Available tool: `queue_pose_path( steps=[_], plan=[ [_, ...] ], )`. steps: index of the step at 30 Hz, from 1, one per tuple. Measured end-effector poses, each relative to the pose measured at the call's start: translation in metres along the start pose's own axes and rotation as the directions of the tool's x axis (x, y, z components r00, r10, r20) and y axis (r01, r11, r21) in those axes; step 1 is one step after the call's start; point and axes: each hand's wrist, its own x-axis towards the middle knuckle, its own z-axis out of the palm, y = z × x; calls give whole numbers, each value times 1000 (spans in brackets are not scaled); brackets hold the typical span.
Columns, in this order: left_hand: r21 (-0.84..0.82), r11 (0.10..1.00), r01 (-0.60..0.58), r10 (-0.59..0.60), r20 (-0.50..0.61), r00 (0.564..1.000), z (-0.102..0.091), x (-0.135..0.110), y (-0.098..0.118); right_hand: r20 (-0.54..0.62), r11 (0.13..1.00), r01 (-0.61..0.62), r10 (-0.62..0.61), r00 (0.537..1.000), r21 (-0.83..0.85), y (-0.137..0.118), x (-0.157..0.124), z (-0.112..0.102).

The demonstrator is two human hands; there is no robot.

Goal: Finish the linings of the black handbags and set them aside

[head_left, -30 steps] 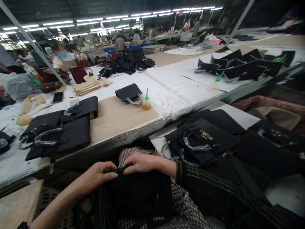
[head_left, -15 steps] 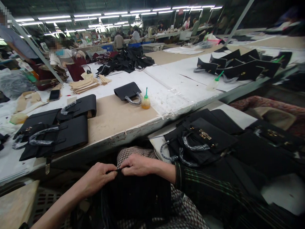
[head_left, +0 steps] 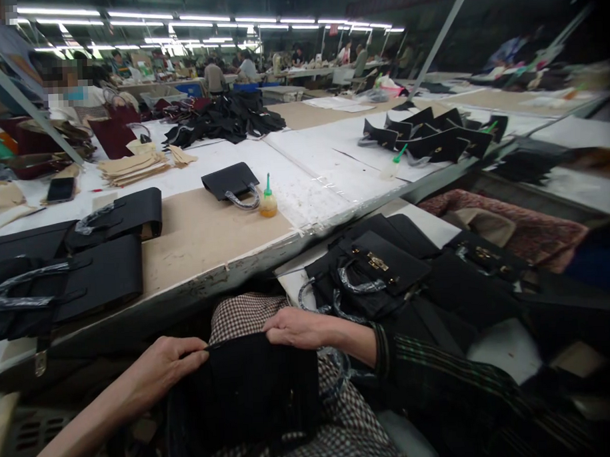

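Note:
A black handbag (head_left: 255,390) lies across my lap on a checked cloth (head_left: 245,314). My left hand (head_left: 177,358) pinches the left end of its upper edge between thumb and fingers. Farther right along that edge, my right hand (head_left: 296,327) is closed on it. A plastic-wrapped handle (head_left: 335,374) shows at the bag's right side. The lower part of the bag is dark and its details are hard to make out.
Black handbags (head_left: 106,269) lie on the worktable (head_left: 221,278) at left. A bottle with a green nozzle (head_left: 268,203) stands beside a small black bag (head_left: 233,181). More bags (head_left: 386,262) are stacked at my right. Co-workers sit farther back.
My hands have moved apart along the bag's edge, the left one leftward and the right one rightward. The view has turned right.

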Motion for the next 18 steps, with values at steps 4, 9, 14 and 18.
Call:
queue_pose_path(
  steps=[4, 9, 14, 18],
  plan=[
    [-27, 1000, 8, -9, -17, 1000, 0, 0, 5, -22, 994, -46, 49, 999, 101, 16, -26, -1],
    [-24, 1000, 2, -2, -11, 1000, 1, 2, 6, -20, 972, -61, 67, 998, 226, 32, -54, -11],
    [-6, 1000, 12, -12, -44, 999, 2, 9, 2, 5, 983, -93, 94, 996, 155, 19, -48, -38],
    [87, 996, -37, 42, -57, 998, 2, 14, 12, -57, 990, 112, -107, 993, 88, -15, 5, -24]
  ],
)
